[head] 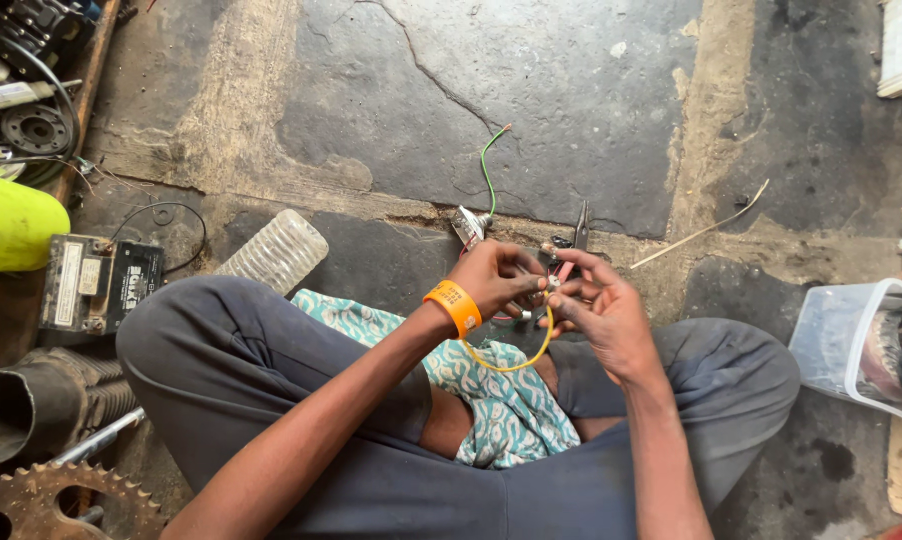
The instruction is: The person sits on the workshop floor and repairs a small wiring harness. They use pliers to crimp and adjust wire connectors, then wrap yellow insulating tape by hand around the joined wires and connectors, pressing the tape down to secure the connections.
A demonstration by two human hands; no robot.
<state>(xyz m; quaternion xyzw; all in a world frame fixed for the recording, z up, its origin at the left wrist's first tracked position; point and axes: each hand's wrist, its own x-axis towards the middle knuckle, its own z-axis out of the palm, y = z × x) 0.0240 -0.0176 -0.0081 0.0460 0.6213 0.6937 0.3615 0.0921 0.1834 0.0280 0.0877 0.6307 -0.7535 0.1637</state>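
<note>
- Yellow wire (pixel 519 362) loops below the fingers; left hand (pixel 496 280) and right hand (pixel 599 312) pinch its ends.
- Green wire (pixel 488 170) beyond them, cracked stone floor (pixel 571 90).

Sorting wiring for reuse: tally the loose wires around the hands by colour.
Yellow wire, looped under the left hand and right hand: 1
Green wire, on the floor beyond them: 1
Total: 2
</note>
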